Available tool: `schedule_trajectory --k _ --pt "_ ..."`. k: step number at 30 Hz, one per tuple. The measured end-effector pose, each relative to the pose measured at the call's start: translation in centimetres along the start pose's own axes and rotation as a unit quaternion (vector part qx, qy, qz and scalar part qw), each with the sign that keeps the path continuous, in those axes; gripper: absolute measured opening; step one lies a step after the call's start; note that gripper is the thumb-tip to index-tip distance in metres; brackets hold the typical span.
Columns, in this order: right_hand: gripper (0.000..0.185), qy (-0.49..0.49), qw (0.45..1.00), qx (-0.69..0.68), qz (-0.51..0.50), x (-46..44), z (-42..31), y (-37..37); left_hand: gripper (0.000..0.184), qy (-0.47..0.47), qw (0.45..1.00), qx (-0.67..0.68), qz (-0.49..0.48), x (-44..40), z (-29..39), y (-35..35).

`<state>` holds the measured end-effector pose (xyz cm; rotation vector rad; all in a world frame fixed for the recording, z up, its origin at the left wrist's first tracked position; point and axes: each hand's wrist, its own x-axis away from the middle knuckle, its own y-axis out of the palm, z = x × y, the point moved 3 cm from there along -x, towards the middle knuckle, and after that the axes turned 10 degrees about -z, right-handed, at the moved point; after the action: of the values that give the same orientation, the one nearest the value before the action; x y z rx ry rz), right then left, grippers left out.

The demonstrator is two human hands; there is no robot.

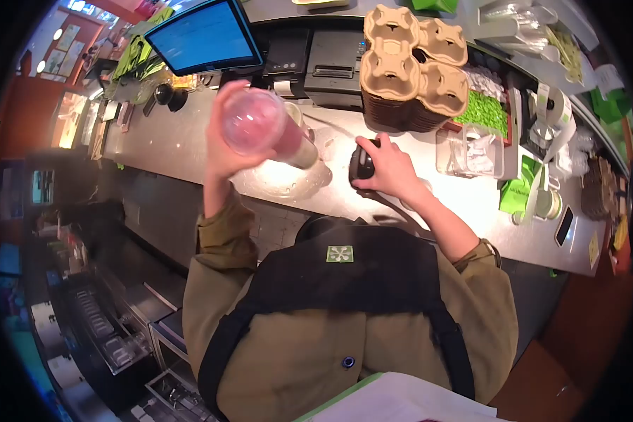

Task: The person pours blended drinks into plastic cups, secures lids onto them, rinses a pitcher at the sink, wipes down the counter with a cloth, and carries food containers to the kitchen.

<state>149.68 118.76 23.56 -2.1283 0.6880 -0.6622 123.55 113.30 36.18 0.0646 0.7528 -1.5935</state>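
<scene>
My left hand (224, 151) is wrapped round a clear plastic cup of pink drink (254, 125), raised over the counter and tilted with its top towards me. The drink looks paler towards the cup's bottom. My right hand (394, 169) grips a small black handheld device (362, 163) on or just above the counter; whether it is a scanner or a mouse I cannot tell. Wet drops lie on the steel counter (183, 148) below the cup. Something pale and round, partly hidden, stands behind the cup.
Stacked cardboard cup carriers (394, 63) stand at the back, beside black printers (335, 67) and a blue-lit monitor (205, 36). To the right are a clear plastic box (496, 165), a green packet (519, 188), a phone (564, 226) and green pieces in a tray (487, 112).
</scene>
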Motion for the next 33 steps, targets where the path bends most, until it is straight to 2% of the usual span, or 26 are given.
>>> schedule_trajectory --k 2,5,6,7,9,10,11,13,15,16,19,20,23,24,27,28,31,33 --pt "0.086 0.022 0.999 0.048 0.013 -0.5 1.3 2.0 0.1 0.002 0.999 -0.016 0.039 -1.7 0.7 -3.2" --pt "0.091 0.011 0.983 0.166 0.073 -1.3 1.1 2.3 0.097 0.025 0.994 -0.067 0.076 -6.7 1.7 -8.0" --pt "0.093 -0.015 0.987 0.14 0.082 -2.1 -0.6 1.2 0.084 0.05 0.992 -0.082 0.078 -8.6 1.6 -9.1" --pt "0.093 -0.082 0.981 0.11 0.134 -3.6 -2.0 1.0 0.072 0.08 0.989 -0.096 0.079 -10.9 1.5 -10.2" --pt "0.094 -0.214 0.971 -0.024 0.104 -7.6 -5.2 1.0 0.102 0.075 0.99 -0.089 0.076 -16.6 0.8 -12.7" --pt "0.091 -0.234 0.968 -0.025 0.082 -9.6 -6.7 1.3 0.094 0.064 0.994 -0.047 0.076 -18.9 0.2 -13.4" --pt "0.093 -0.226 0.969 0.026 0.1 -11.3 -8.0 1.7 0.086 0.051 0.996 -0.004 0.074 -21.1 -0.8 -14.0" --pt "0.09 -0.223 0.972 -0.035 0.068 -13.9 -9.2 2.4 0.079 0.064 0.996 0.042 0.041 -25.6 -4.2 -15.9" --pt "0.085 -0.198 0.973 -0.076 0.089 -14.9 -9.6 3.2 0.079 0.083 0.996 0.011 0.025 -28.9 -7.7 -17.3" --pt "0.076 -0.182 0.972 -0.099 0.109 -15.2 -9.7 3.5 0.079 0.094 0.995 -0.002 0.018 -30.3 -9.4 -17.8" --pt "0.071 -0.115 0.971 -0.147 0.152 -16.1 -9.9 4.9 0.084 0.136 0.961 -0.236 0.045 -32.7 -14.6 -19.3" --pt "0.068 -0.087 0.973 -0.148 0.156 -16.3 -10.1 4.9 0.088 0.13 0.974 -0.183 0.032 -33.6 -17.2 -19.7" --pt "0.068 -0.035 0.966 -0.172 0.189 -17.5 -10.1 3.6 0.088 0.01 0.974 -0.225 0.009 -33.3 -19.4 -19.5" --pt "0.068 -0.019 0.962 -0.179 0.203 -17.6 -10.4 2.5 0.088 0.041 0.966 -0.256 0.003 -33.8 -21.0 -19.7" --pt "0.069 -0.022 0.962 -0.162 0.219 -16.7 -13.3 -4.6 0.088 0.037 0.964 -0.254 -0.067 -34.2 -22.8 -20.2" --pt "0.069 -0.034 0.963 -0.126 0.238 -16.5 -14.3 -7.3 0.085 0.03 0.951 -0.3 -0.073 -34.4 -23.0 -20.2" --pt "0.072 -0.089 0.952 -0.039 0.291 -16.9 -16.8 -15.6 0.082 0.076 0.952 -0.286 -0.078 -35.5 -24.9 -20.8" --pt "0.074 -0.085 0.943 -0.042 0.32 -18.1 -18.7 -20.3 0.081 0.093 0.951 -0.293 -0.04 -36.5 -26.8 -20.7"
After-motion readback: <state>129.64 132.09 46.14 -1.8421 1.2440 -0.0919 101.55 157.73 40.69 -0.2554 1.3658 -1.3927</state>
